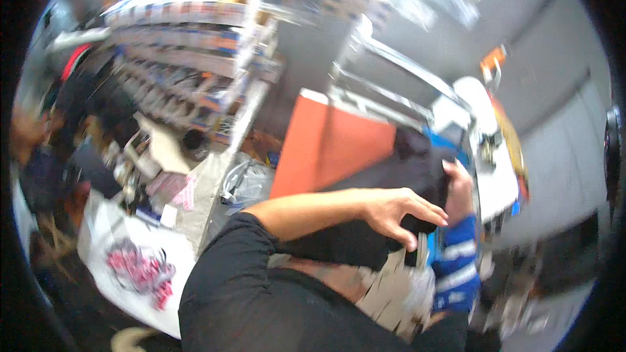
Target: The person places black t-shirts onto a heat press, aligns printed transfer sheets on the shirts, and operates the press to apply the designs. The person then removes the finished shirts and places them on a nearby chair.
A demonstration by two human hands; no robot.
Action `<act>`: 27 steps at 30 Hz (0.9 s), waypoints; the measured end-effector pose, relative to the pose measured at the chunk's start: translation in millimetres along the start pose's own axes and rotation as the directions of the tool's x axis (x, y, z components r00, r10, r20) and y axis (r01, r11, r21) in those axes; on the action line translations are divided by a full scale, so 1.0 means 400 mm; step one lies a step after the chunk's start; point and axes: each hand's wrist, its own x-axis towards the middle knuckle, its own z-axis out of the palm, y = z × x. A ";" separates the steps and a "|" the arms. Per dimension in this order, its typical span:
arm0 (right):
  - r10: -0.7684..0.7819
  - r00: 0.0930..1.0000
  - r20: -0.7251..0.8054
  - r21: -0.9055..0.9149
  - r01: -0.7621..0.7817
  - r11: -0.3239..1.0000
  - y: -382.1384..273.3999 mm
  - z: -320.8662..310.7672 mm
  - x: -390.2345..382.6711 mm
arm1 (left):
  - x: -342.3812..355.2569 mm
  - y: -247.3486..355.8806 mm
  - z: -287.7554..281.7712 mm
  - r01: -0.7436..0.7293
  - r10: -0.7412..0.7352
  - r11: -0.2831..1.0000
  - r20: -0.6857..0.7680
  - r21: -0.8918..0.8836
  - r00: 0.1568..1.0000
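A black piece of cloth point(352, 241) spreads in front of me, partly over an orange-red panel point(306, 143). Its right edge is in my right hand point(460, 190), with the thumb on top and the other fingers mostly hidden behind; a blue sleeve with white bands covers that forearm. My left hand point(391, 214) reaches across the cloth from the left, thumb and fingers apart in a C shape, tips close to the right hand. Black material shows between them, and I see no grip on it. Motion smears the picture somewhat.
A shelf rack point(189, 39) with rows of small items stands far left. Lower left, a white sheet point(107, 234) bears a pink-and-grey bundle point(140, 270). A clear plastic bag point(246, 181) lies left of the panel. A metal frame point(404, 68) rises behind; a white machine-like object point(478, 101) stands right.
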 end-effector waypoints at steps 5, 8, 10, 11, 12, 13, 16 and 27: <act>-0.063 0.927 0.369 -0.516 0.260 0.816 -0.385 0.081 -0.250 | 0.098 -0.093 -0.039 0.294 -0.127 0.787 -0.324 0.542 0.938; -0.285 0.896 0.341 -0.578 0.438 0.688 -0.504 0.046 -0.476 | 0.107 -0.261 0.167 0.315 -0.628 0.684 0.310 0.658 0.714; -0.390 0.880 0.272 -0.647 0.467 0.603 -0.527 -0.067 -0.578 | 0.066 -0.291 0.272 0.280 -0.604 0.713 0.360 0.643 0.711; -0.374 0.897 0.235 -0.682 0.426 0.595 -0.507 -0.166 -0.617 | 0.022 -0.230 0.292 0.569 -0.675 0.733 0.296 0.372 0.676; -0.367 0.907 0.207 -0.714 0.396 0.577 -0.498 -0.253 -0.662 | -0.001 -0.160 0.291 0.636 -0.726 0.672 0.169 0.379 0.667; -0.364 0.915 0.173 -0.774 0.355 0.524 -0.518 -0.297 -0.729 | -0.020 -0.128 0.302 0.692 -0.738 0.645 0.030 0.325 0.674; -0.407 0.913 -0.014 -0.681 0.289 0.672 -0.399 -0.406 -0.799 | -0.125 0.018 0.293 0.605 -0.627 0.687 -0.093 0.404 0.774; -0.139 0.989 0.043 -0.381 0.145 0.913 0.112 -0.430 -0.753 | -0.258 0.581 0.299 0.833 -0.723 0.283 -0.465 0.476 0.511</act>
